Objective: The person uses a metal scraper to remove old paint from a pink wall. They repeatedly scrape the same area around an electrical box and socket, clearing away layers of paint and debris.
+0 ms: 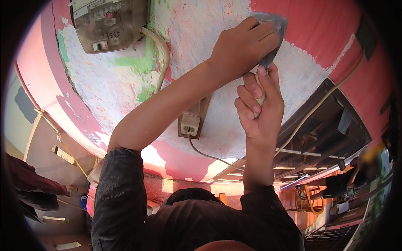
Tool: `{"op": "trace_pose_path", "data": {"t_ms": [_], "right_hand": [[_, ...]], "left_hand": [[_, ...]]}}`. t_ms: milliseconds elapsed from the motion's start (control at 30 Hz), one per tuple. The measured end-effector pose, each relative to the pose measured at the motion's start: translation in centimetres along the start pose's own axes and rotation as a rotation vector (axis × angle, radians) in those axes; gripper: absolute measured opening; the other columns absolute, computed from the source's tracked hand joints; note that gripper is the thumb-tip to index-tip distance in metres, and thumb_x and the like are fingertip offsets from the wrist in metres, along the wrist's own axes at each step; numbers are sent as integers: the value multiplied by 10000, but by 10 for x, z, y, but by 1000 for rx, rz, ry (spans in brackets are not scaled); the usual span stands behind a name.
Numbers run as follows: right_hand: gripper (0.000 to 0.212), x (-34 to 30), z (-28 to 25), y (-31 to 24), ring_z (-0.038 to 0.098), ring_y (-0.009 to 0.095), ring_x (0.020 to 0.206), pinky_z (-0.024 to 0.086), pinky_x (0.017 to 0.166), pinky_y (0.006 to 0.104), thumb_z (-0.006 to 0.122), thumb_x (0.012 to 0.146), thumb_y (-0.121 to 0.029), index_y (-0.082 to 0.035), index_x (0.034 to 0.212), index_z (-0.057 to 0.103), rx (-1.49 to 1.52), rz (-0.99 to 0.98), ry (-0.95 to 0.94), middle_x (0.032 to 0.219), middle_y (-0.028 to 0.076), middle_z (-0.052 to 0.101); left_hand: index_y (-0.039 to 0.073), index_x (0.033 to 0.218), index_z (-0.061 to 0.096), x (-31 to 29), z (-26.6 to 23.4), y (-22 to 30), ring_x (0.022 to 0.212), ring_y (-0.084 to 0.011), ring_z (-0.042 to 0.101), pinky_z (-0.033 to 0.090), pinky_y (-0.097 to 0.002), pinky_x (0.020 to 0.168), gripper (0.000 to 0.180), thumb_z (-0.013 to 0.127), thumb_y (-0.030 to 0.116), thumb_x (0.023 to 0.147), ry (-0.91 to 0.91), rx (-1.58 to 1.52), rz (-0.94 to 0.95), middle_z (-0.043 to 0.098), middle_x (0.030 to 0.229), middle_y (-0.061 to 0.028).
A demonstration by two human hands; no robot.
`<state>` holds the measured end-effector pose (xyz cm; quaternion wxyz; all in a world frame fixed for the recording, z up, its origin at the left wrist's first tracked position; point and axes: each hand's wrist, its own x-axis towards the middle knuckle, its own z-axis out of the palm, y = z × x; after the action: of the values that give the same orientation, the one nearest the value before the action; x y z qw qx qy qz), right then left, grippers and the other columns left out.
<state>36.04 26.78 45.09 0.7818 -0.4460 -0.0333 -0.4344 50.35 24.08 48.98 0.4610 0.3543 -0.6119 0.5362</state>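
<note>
A paint scraper [279, 25] with a broad dark metal blade lies against the painted wall [188, 25], at the border of red paint and bared whitish surface. My right hand [268, 98] wraps its fingers round the pale green handle [260, 97], below the blade. Bent over the blade is my left hand [247, 46], its fingers curled and pressed on the metal. The blade's left part is hidden behind that hand. Red paint [322, 29] with a ragged lower edge borders the blade on the right.
An electric meter box [109, 25] hangs at upper left, its cable [165, 58] running down the wall. Below my left forearm is a wall socket [190, 123] with a cord. Dark window panes [322, 121] lie at right. A person [347, 180] is at far right, near a wooden chair [314, 201].
</note>
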Motion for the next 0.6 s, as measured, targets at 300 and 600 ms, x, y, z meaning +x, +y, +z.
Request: {"op": "trace_pose_path", "data": {"t_ms": [300, 600], "right_hand": [[120, -3, 4, 4, 309, 46, 443, 235, 352, 199, 477, 1098, -183, -226, 1210, 470, 76, 63, 3, 686, -28, 429], [150, 11, 8, -10, 323, 56, 453, 258, 347, 211, 465, 1104, -142, -156, 1186, 590, 238, 40, -99, 702, 2, 438]], "left_hand": [[139, 844, 574, 1, -5, -2, 838, -202, 606, 508, -308, 512, 235, 716, 75, 668, 39, -54, -20, 608, 908, 30], [145, 884, 593, 21, 1, -8, 872, -188, 622, 525, -296, 509, 226, 725, 106, 705, 77, 2, 12, 620, 939, 35]]}}
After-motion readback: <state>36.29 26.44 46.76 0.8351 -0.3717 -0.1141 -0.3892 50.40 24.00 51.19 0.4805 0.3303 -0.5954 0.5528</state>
